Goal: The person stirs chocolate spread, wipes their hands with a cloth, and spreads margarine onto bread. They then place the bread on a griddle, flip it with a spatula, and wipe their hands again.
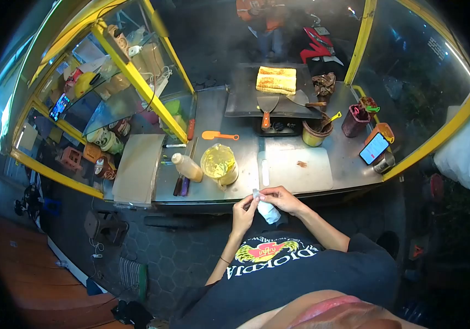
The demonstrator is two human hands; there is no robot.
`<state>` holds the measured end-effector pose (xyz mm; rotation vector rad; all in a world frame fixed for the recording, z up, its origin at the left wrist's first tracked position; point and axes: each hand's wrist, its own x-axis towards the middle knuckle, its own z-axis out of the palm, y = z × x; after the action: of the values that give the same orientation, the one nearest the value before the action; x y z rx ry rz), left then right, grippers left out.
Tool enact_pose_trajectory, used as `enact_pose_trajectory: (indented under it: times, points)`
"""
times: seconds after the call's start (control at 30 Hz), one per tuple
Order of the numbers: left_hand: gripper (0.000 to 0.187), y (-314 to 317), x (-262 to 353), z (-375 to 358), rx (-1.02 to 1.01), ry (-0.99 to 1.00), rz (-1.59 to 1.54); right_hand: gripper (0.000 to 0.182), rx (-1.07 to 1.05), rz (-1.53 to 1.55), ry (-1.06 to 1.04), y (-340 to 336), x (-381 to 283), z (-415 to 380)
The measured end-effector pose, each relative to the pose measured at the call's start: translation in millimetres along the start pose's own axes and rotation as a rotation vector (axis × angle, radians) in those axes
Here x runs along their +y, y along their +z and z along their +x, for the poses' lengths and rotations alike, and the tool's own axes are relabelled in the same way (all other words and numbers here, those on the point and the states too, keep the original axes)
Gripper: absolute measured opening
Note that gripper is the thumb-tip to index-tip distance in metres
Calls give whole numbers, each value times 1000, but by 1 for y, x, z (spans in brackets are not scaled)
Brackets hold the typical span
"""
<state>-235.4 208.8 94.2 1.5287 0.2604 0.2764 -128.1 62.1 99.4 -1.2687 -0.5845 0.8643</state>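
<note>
Close to my body, just off the counter's front edge, a small white bundle (269, 211), which looks like a plastic bag, is gripped at its top. My left hand (243, 215) pinches the narrow upper end between thumb and fingers. From the other side my right hand (282, 199) closes on the same end, its fingertips almost meeting the left ones. The bag's body hangs below, and its contents are hidden. Directly ahead lies a white cutting board (300, 171) with a small brown smear. A plastic jug (219, 164) with yellow contents stands to the left.
Toasted bread (276, 80) lies on a flat griddle (240, 104), with a wooden-handled scraper (266, 109) below it. A squeeze bottle (187, 167), an orange spatula (218, 135) and a tub (317, 133) are nearby. A phone (374, 148) leans at right. A person (268, 19) stands beyond.
</note>
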Motion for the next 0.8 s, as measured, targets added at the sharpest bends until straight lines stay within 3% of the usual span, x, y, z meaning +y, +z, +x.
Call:
enact_pose_trajectory:
  times: [0.1, 0.2, 0.3, 0.4, 0.5, 0.63, 0.8]
  points:
    - [25, 11, 17, 25, -59, -4, -37, 31, -87, 16, 118, -31, -31, 4]
    - [25, 21, 39, 48, -153, -94, 164, 29, -52, 111, 167, -59, -37, 10]
    - [23, 41, 41, 69, -175, 32, 245, 27, -112, 179, 143, -87, -42, 19]
    - [22, 63, 35, 87, -65, 65, 182, 27, -46, 59, 12, -95, -59, 22]
    - [21, 79, 26, 104, -73, 149, 165, 27, -44, -26, -68, -113, -62, 23]
    - [23, 105, 32, 119, -83, 114, 62, 24, 43, -62, -166, -128, -74, 14]
    - [25, 110, 22, 141, -223, 136, 163, 22, 179, 28, -236, -141, -72, 1]
